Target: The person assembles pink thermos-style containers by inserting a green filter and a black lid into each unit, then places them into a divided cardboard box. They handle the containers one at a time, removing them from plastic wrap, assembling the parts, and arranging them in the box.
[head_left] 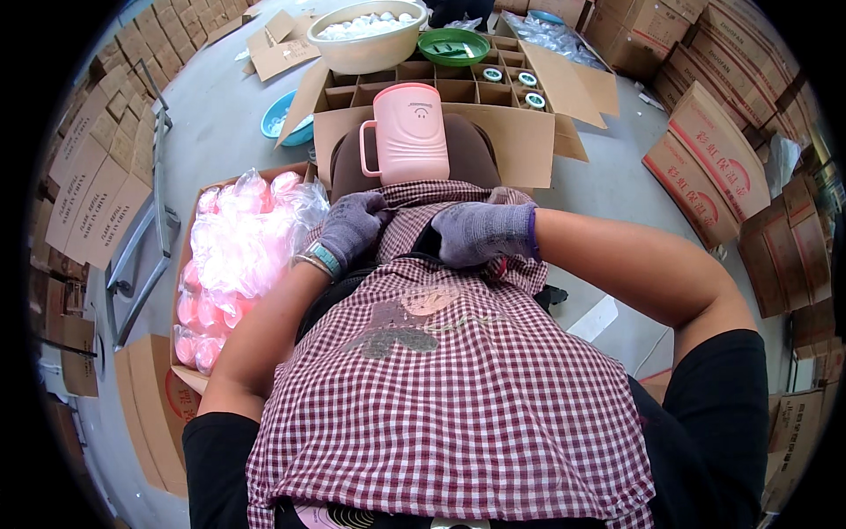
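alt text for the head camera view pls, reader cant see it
Gloved left hand and right hand at the gathered waist of a checked garment, with a pink handled mug on the brown-clad lap beyond them. Ahead is an open divided carton; at left, bagged pink parts.

Bright diffuse light, curved edges, black corners

Head-worn fisheye, facing down, hands near

A smiling-faced pink jug rests on the lap, handle leftward. A bunched checked apron lies beside its base.
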Demonstrator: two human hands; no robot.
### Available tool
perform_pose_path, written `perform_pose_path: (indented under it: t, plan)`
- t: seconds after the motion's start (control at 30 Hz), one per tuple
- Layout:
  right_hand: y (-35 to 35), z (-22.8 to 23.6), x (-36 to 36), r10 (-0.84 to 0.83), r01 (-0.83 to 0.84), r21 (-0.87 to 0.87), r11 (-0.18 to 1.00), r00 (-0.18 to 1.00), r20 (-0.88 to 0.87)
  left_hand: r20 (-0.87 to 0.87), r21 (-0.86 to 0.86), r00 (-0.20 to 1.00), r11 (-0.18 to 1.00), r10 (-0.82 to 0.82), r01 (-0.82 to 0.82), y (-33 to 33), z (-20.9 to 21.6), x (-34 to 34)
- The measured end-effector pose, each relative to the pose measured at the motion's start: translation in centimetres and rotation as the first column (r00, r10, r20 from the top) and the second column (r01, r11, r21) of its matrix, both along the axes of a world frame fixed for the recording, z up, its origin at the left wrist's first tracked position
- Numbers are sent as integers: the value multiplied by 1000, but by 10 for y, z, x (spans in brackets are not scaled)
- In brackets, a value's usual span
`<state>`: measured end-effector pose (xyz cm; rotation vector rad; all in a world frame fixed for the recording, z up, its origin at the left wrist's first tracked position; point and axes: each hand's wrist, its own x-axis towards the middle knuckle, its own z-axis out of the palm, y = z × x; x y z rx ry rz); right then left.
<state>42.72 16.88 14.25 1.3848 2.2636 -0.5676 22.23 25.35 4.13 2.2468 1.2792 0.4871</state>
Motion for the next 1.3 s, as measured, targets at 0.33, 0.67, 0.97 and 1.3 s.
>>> perform_pose_path:
  t: [0.33, 0.67, 0.97, 1.3]
  plan:
    - [-3, -17, 8, 91, -103, 197, 975, 994, 66, -47, 75, 996, 994, 81, -78, -3, 6, -4]
    - [-12, -63, 36, 184, -105, 476, 873, 975, -123, -10, 107, 997, 992, 72, -71, -2, 8, -3]
    - [-13, -44, 24, 156, -98, 442, 892, 983, -95, 17, 79, 986, 983, 166, -166, -3, 9, -7]
    - [-32, -25, 13, 302, -151, 593, 791, 939, -163, -43, 52, 976, 976, 214, -211, 12, 4, -10]
